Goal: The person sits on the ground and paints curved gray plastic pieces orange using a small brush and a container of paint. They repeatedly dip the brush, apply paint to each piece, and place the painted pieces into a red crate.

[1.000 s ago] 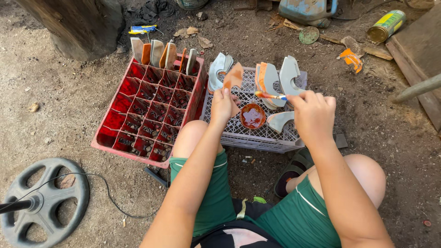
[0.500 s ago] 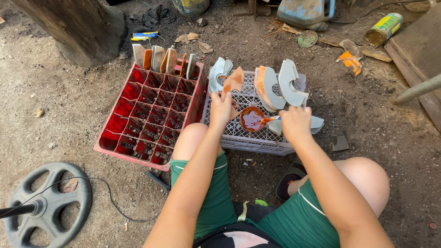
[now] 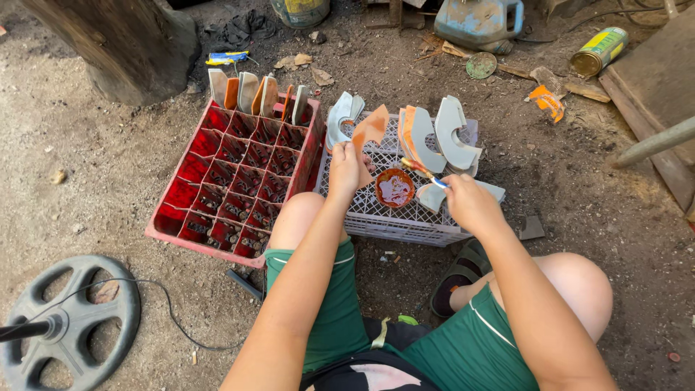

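Head view: my left hand (image 3: 346, 168) pinches an orange piece (image 3: 371, 127); my right hand (image 3: 467, 201) grips a brush (image 3: 423, 172) near the paint cup (image 3: 395, 188). I'd load lightly.

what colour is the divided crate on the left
Red, seen in the head view: the divided crate sits beside the grey crate.

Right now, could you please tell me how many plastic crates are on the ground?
2: a red divided plastic crate on the left, and a white mesh plastic crate beside it, under the hands. No others show.
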